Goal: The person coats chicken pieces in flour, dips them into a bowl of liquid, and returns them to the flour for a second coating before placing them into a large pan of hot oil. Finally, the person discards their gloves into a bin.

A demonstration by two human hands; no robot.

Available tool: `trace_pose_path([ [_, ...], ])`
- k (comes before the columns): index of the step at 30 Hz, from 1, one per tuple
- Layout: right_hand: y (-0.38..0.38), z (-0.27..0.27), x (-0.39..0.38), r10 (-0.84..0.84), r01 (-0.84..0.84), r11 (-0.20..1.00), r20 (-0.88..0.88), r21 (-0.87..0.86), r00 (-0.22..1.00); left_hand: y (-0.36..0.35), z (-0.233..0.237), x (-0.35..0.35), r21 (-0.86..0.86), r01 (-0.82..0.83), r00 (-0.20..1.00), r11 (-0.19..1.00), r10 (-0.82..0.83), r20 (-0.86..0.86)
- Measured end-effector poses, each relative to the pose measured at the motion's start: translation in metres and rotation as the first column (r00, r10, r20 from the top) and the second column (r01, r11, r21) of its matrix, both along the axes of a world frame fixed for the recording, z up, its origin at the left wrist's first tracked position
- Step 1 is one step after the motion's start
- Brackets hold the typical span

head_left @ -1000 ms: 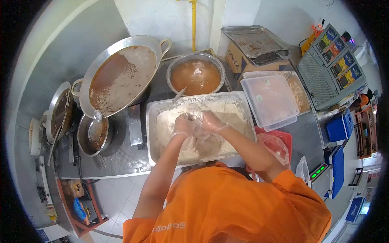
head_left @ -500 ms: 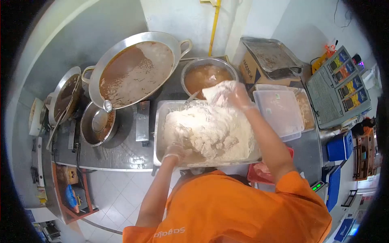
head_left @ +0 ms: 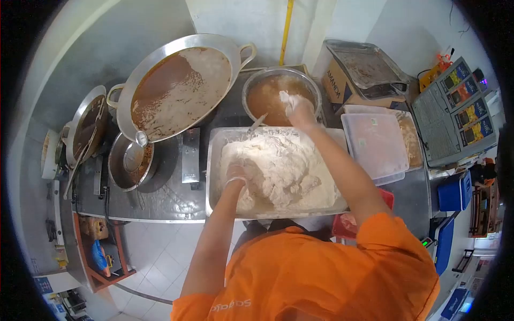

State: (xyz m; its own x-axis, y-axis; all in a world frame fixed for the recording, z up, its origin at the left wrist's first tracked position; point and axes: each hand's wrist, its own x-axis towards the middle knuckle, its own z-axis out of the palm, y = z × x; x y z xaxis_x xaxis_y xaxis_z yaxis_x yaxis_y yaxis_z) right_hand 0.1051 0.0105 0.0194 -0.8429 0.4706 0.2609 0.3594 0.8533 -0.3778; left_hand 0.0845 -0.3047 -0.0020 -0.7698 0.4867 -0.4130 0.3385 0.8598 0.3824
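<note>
White floured piece (head_left: 289,100) being held over round metal bowl of brownish liquid (head_left: 255,96) by closed right hand (head_left: 301,115), pale flour in rectangular metal tray (head_left: 215,140) being touched by left hand (head_left: 236,172), its grip unclear.

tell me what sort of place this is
Probably a small commercial frying kitchen: a wide two-handled pan of brown liquid, a large metal tray of white powder and a metal bowl of cloudy liquid share the worktop.
</note>
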Motion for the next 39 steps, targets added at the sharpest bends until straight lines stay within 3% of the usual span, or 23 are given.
trace_pose_path([
  [3,-0.077,0.046,0.086,0.069,-0.075,0.935,-0.03,-0.346,0.997,-0.009,-0.004,0.003,0.057,-0.05,0.993,0.997,0.056,-0.106],
  [5,-0.087,-0.025,0.128,-0.086,0.169,0.972,0.419,-0.165,0.904,-0.012,-0.012,0.005,0.061,-0.094,0.987,0.994,0.101,-0.123],
  [7,-0.092,-0.034,0.16,0.083,0.107,0.974,0.755,-0.199,0.65,-0.02,-0.011,0.007,0.05,-0.123,0.983,0.991,0.129,-0.128],
  [9,-0.099,-0.035,0.189,0.075,0.187,0.947,0.745,-0.261,0.663,-0.03,0.01,-0.002,0.12,0.102,0.984,0.988,-0.118,0.137],
  [11,-0.107,-0.002,0.203,0.066,0.264,0.908,0.735,-0.324,0.675,-0.024,-0.002,-0.004,0.17,0.081,0.989,0.982,-0.1,0.105],
  [13,-0.122,0.072,0.206,0.287,0.158,0.911,0.863,-0.38,0.416,-0.019,-0.002,0.002,0.22,0.063,0.994,0.974,-0.082,0.079],
  [16,-0.126,0.051,0.226,0.25,0.016,0.957,0.854,-0.289,0.457,-0.003,0.015,0.017,0.448,-0.153,0.954,0.881,0.014,0.298],
  [17,-0.125,0.016,0.234,0.245,0.023,0.958,0.853,-0.287,0.461,0.001,0.017,0.023,0.529,-0.373,0.837,0.762,0.031,0.546],
  [18,-0.123,-0.038,0.241,0.17,0.082,0.957,0.769,-0.277,0.616,0.004,0.02,0.028,0.522,-0.588,0.659,0.617,-0.009,0.752],
  [19,-0.126,-0.042,0.238,0.077,0.143,0.951,0.659,-0.274,0.748,0.006,0.024,0.032,0.528,-0.578,0.663,0.622,-0.019,0.748],
  [21,-0.114,-0.043,0.237,0.059,0.112,0.971,0.667,-0.211,0.743,0.009,0.032,0.037,0.479,-0.674,0.524,0.562,-0.093,0.847],
  [22,-0.115,-0.032,0.236,0.054,0.074,0.985,0.683,-0.157,0.728,0.006,0.026,0.037,0.477,-0.675,0.523,0.563,-0.091,0.847],
  [23,-0.116,-0.022,0.234,0.055,0.073,0.985,0.683,-0.158,0.728,0.005,0.018,0.036,0.587,-0.567,0.642,0.578,-0.135,0.754],
  [26,-0.119,0.021,0.22,-0.117,0.231,0.948,0.431,-0.221,0.895,0.009,0.013,0.04,0.72,-0.315,0.845,0.618,-0.163,0.509],
  [27,-0.119,0.044,0.211,0.009,0.141,0.903,0.345,-0.407,0.938,0.013,0.016,0.045,0.738,-0.19,0.92,0.647,-0.146,0.364],
  [29,-0.125,0.043,0.198,0.113,0.044,0.818,0.236,-0.573,0.965,0.02,0.031,0.058,0.739,-0.157,0.924,0.655,-0.166,0.344],
  [31,-0.131,0.01,0.181,0.049,-0.119,0.638,-0.114,-0.761,0.992,0.025,0.049,0.068,0.74,-0.127,0.93,0.66,-0.181,0.32],
  [32,-0.135,0.026,0.173,0.048,-0.12,0.64,-0.116,-0.759,0.992,0.027,0.056,0.07,0.691,-0.036,0.933,0.722,-0.223,0.281],
  [34,-0.139,0.053,0.161,0.207,-0.101,0.445,-0.008,-0.89,0.978,0.026,0.045,0.067,0.632,0.051,0.934,0.774,-0.261,0.245],
  [35,-0.138,0.04,0.159,0.215,-0.105,0.444,-0.008,-0.89,0.977,0.023,0.014,0.06,0.73,-0.239,0.844,0.64,-0.234,0.482],
  [36,-0.136,0.016,0.157,0.208,-0.182,0.749,-0.035,-0.636,0.977,0.017,-0.006,0.054,0.712,-0.528,0.689,0.463,-0.257,0.678],
  [37,-0.134,0.002,0.154,0.216,-0.227,0.933,-0.07,-0.279,0.974,0.005,-0.011,0.047,0.713,-0.536,0.693,0.452,-0.247,0.677],
  [39,-0.129,0.019,0.156,0.21,-0.162,0.895,0.073,-0.415,0.975,-0.022,-0.017,0.041,0.55,-0.119,0.939,0.826,-0.086,0.333],
])
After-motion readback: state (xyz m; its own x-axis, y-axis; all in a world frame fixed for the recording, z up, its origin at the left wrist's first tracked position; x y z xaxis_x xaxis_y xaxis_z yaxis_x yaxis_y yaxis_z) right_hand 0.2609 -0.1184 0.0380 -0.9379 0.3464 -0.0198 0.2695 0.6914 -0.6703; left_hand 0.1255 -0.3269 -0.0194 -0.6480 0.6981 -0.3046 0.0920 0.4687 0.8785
